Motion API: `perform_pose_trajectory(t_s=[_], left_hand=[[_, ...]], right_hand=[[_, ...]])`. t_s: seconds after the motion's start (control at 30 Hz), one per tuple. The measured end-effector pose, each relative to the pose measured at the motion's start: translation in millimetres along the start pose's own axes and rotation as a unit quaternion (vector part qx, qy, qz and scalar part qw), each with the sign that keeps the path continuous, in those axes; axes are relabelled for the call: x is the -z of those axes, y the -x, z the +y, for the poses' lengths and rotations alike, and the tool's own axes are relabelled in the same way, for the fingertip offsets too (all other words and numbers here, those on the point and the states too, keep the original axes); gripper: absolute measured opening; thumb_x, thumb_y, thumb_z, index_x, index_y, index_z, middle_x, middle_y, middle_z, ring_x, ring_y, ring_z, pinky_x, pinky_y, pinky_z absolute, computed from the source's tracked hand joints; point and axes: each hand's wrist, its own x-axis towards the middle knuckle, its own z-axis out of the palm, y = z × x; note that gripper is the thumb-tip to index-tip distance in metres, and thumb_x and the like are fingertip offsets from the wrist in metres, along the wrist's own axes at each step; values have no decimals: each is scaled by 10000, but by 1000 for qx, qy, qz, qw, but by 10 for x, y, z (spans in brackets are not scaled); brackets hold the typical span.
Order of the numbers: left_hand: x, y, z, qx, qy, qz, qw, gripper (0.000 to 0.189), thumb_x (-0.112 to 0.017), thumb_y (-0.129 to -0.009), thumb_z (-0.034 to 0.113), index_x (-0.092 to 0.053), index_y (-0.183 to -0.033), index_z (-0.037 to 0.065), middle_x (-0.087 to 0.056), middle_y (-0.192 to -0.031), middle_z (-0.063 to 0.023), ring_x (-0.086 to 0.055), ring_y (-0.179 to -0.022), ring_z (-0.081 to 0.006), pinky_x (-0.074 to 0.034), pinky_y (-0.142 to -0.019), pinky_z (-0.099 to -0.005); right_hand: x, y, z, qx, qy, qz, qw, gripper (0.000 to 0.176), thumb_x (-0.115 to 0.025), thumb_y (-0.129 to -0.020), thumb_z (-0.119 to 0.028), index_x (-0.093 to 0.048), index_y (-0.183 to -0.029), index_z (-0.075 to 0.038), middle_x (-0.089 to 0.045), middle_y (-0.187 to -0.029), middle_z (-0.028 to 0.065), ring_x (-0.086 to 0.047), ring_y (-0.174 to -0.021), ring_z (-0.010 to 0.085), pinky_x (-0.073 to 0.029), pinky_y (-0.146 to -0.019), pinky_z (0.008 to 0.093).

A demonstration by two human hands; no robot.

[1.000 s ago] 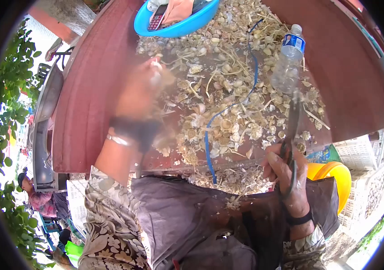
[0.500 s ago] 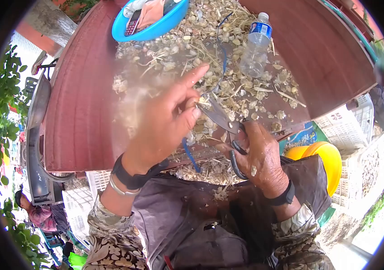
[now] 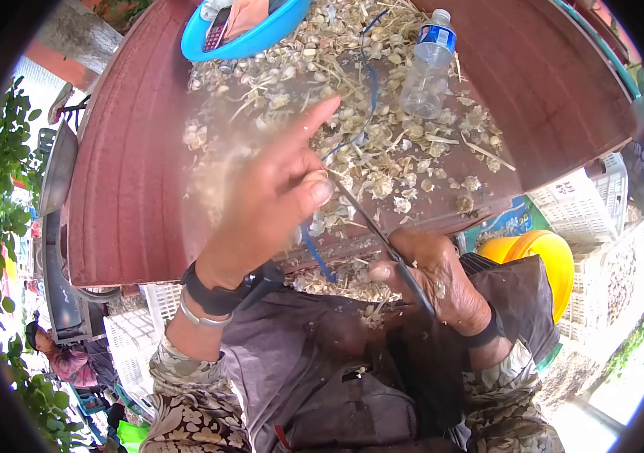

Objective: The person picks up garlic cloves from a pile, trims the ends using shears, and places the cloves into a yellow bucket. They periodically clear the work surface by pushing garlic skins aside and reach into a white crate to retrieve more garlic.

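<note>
Nearest you, one dark cloth (image 3: pixel 276 340) over your lap; then your right hand (image 3: pixel 446 279), closed around one pair of scissors (image 3: pixel 411 283) beside the table's near edge, blades slanting over the table (image 3: pixel 125 174) to your left hand (image 3: pixel 261 200). That hand is narrow: thumb against curled fingers, index finger extended; you cannot tell whether it holds anything. Outside the table on your right, one yellow bucket (image 3: pixel 556 264). Open room on the tabletop: a bare strip along the left edge, and a broad bare stretch right of the bottle (image 3: pixel 427 75). Across the middle, garlic scraps (image 3: pixel 375 177), too many to count, with one blue strip (image 3: pixel 317 257) running through them. Farther, one bottle among the scraps; near the far left edge, one blue basin (image 3: pixel 250 49) containing one phone (image 3: pixel 217 29).
</note>
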Motion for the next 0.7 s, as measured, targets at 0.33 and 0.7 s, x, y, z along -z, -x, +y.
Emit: perform_pose_trajectory(t_s=[0.33, 0.7], left_hand=[[-64, 90, -205, 14, 150, 11, 989, 529, -696, -843, 233, -510, -1281, 0, -655, -979, -73, -596, -840, -108, -467, -790, -246], [-436, 571, -96, -74, -107, 1, 992, 443, -701, -731, -70, -584, -1144, 43, -556, -947, -110, -607, -846, -227, -502, -676, -330]], right_hand=[[-140, -54, -170, -192, -255, 100, 942, 564, -413, -930, -557, -598, -908, -25, -537, -619, 24, -463, -518, 84, -344, -493, 234], [-367, 37, -427, -129, -312, 109, 935, 270, -690, -858, -221, -607, -945, 20, -603, -757, 29, -562, -640, 86, -452, -554, 223]])
